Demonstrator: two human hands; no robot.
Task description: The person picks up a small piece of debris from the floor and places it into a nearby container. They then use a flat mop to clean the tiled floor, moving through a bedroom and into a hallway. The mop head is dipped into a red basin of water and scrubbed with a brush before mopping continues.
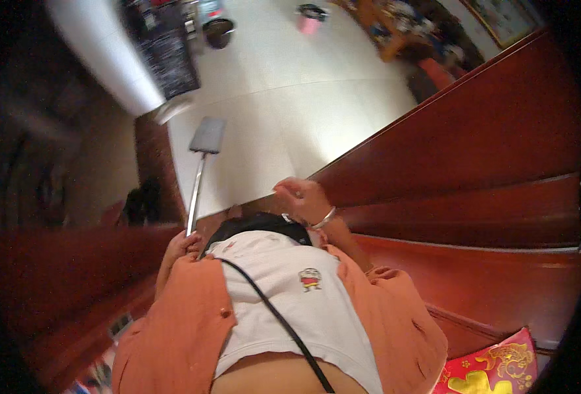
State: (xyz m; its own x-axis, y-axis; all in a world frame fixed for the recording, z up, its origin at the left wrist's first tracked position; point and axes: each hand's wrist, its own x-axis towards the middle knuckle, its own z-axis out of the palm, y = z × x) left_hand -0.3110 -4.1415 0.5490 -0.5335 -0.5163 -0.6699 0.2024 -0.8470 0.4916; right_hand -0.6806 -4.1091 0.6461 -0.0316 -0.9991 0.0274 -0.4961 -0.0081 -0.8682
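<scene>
My left hand point(181, 246) is closed around the metal handle of a long tool. That handle point(196, 192) slants up and away from me, ending in a flat grey rectangular head point(208, 134) over the pale floor. What sort of tool it is, I cannot tell. My right hand point(300, 197) hangs in front of my waist, blurred, with curled fingers and nothing visible in it. A silver bangle point(326, 218) circles that wrist. Across my white shirt point(280, 276) runs a black cable point(275, 312), its upper end reaching the open orange overshirt near my left hand.
Red-brown wooden panels point(458, 147) rise close on my right, with similar wood point(83, 266) on my left. Farther out on the pale tiled floor point(280, 98) stand a pink bin point(310, 23) with a black liner and a dark round container point(219, 33). A red, gold-patterned item point(497, 364) lies lower right.
</scene>
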